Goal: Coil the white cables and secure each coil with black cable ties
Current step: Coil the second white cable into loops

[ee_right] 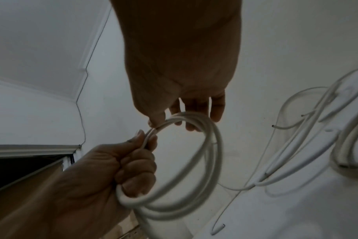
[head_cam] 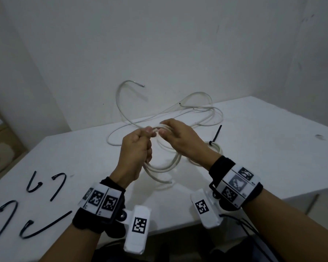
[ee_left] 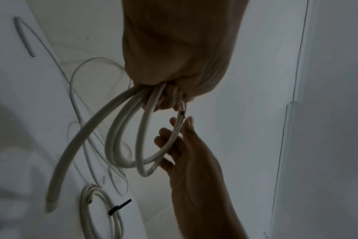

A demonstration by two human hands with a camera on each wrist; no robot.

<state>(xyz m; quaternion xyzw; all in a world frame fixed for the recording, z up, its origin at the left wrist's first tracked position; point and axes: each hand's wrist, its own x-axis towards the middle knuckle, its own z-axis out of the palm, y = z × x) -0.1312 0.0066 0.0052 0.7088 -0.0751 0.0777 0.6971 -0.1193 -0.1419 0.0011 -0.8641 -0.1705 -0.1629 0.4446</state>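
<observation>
A white cable coil (head_cam: 165,167) of a few loops hangs above the white table (head_cam: 273,148) between both hands. My left hand (head_cam: 140,144) grips one side of the coil in a fist, as the right wrist view shows (ee_right: 133,169). My right hand (head_cam: 176,137) pinches the coil's top between thumb and fingers (ee_right: 186,119), close to the left fingertips. In the left wrist view the coil (ee_left: 121,137) droops from the left hand (ee_left: 170,95) to the right hand (ee_left: 180,134). Several black cable ties (head_cam: 59,184) lie loose at the front left.
Loose white cables (head_cam: 197,110) sprawl on the table behind my hands; one end arcs up toward the wall. A tied coil (head_cam: 216,147) with a black tie (head_cam: 217,133) lies just right of my right wrist. A cardboard box (head_cam: 2,148) stands off the table's left edge.
</observation>
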